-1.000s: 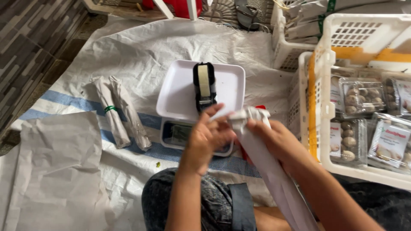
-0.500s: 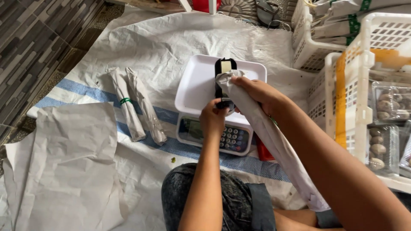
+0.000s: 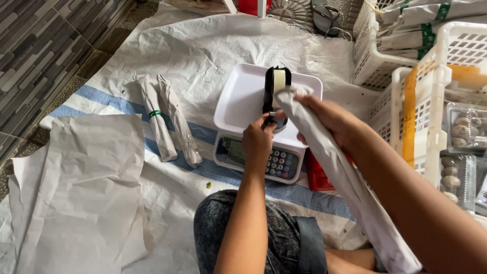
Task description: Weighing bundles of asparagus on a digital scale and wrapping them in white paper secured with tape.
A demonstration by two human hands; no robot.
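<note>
My right hand (image 3: 332, 119) grips the top end of a long bundle wrapped in white paper (image 3: 350, 182), which slants down along my forearm. Its tip touches the black tape dispenser (image 3: 276, 89) standing on the white tray of a digital scale (image 3: 243, 99). My left hand (image 3: 258, 144) holds the lower front of the dispenser, above the scale's keypad (image 3: 280, 163). Two finished paper-wrapped bundles (image 3: 167, 119) lie side by side on the woven sheet to the left, one with a green band.
Loose white paper sheets (image 3: 76, 187) lie at the lower left. White plastic crates (image 3: 431, 96) at the right hold clear packs of small round items (image 3: 464, 129) and more wrapped bundles (image 3: 421, 23). A red object (image 3: 317, 175) sits beside the scale. Dark tiled floor (image 3: 40, 56) borders the left.
My right hand carried the wrapped bundle's end from in front of the scale up to the tape dispenser. My left hand moved onto the dispenser's base.
</note>
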